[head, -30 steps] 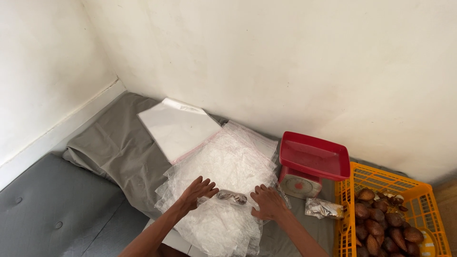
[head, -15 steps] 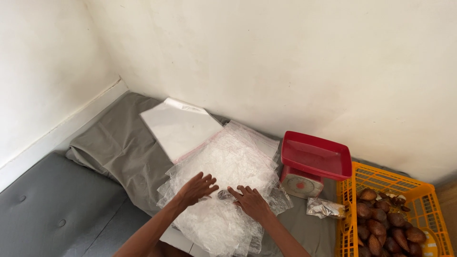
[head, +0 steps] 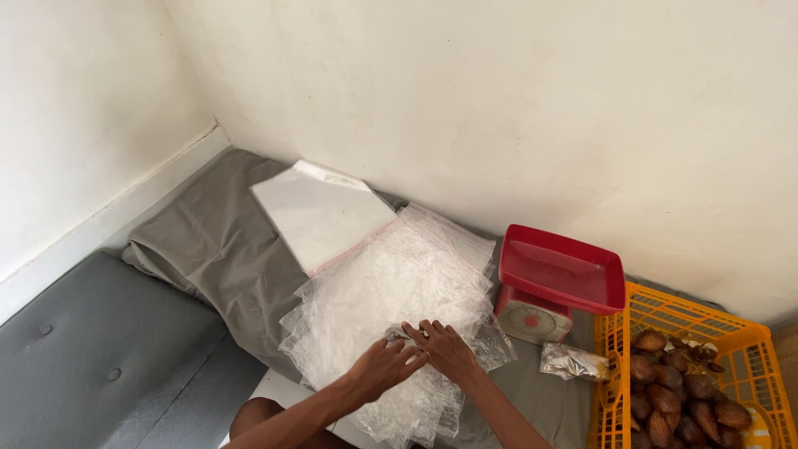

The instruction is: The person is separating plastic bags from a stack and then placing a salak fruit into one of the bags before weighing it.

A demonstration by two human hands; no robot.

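Hands: left hand (head: 384, 367) and right hand (head: 442, 347) pressed together over a small dark wrapped item (head: 397, 334), fingers flat, atop crinkled plastic bags (head: 382, 291) on the grey mattress. Wrapping apparently underway. Red scale (head: 553, 283) and yellow crate (head: 690, 366) of brown fruit near the right edge, untouched.

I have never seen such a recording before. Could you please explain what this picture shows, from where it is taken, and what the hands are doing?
The picture comes from a camera on a person's head, looking down. There is no machine, only two bare hands. The left hand and right hand meet on a pile of crumpled clear plastic bags, pressing a small wrapped bundle. Everything lies on a grey cloth. Nearby are flat clear sheets, a red scale, and a yellow crate of brown scaly fruit.
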